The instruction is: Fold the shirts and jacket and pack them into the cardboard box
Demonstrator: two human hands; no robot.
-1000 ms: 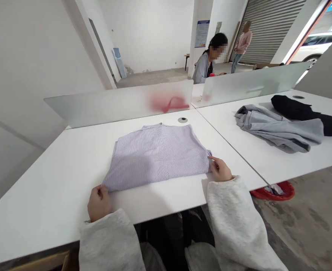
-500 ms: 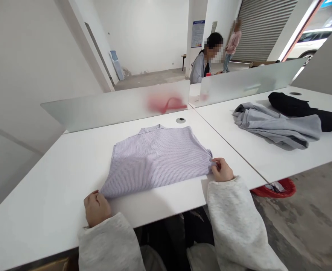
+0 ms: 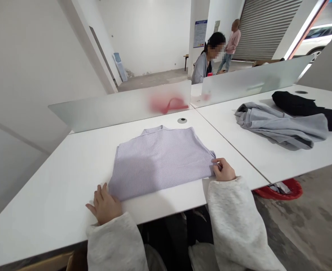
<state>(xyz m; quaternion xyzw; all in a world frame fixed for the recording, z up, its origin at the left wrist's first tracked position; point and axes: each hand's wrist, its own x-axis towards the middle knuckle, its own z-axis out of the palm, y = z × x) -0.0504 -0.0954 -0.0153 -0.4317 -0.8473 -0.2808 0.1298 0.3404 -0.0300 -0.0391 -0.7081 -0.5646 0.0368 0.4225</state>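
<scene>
A purple-and-white striped shirt (image 3: 160, 162) lies folded on the white table, its collar edge at the far side and a straight fold along the near side. At the shirt's near left corner rests my left hand (image 3: 106, 205), fingers stretched out and apart, palm down on or beside the cloth. My right hand (image 3: 224, 170) pinches the shirt's near right corner between thumb and fingers. Light grey sleeves cover both my wrists.
A crumpled grey garment (image 3: 281, 124) and a black garment (image 3: 298, 105) lie on the adjoining table at right. Frosted dividers (image 3: 118, 107) edge the far side. Below the table is a red bin (image 3: 291, 190). A person (image 3: 201, 67) sits beyond; another stands farther back.
My left hand has opened from its pinch on the near left corner and moved slightly right, fingers now spread. The right hand keeps its pinch. The view has shifted a little.
</scene>
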